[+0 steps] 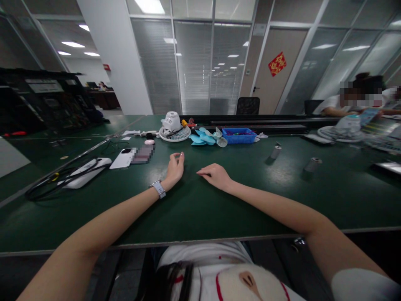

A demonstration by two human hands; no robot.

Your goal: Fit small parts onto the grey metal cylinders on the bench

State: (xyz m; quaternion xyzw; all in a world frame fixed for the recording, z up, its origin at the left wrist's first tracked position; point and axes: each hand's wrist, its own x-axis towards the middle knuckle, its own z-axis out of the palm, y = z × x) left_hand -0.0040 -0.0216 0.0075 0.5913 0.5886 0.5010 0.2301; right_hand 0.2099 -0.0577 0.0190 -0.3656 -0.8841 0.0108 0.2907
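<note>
My left hand [176, 168] rests on the green table [200, 217], a watch [159, 189] on its wrist. Its fingers are loosely bent and apart, with nothing between them. To its right, my right hand [216, 175] lies with fingers pressed together, pointing left, and nothing shows in it. The two hands do not touch. Beyond them are light-blue fan blades [203, 137], a white fan part [171, 122] on a round grille [175, 133], and a blue basket [238, 136] holding small items.
Left of my hands lie a white phone [122, 159], a pink round object [149, 142] and a white device [87, 172] with black cable. Two metal cylinders [276, 151] [312, 164] stand to the right. A person [333, 104] sits at the far right, near other fan parts.
</note>
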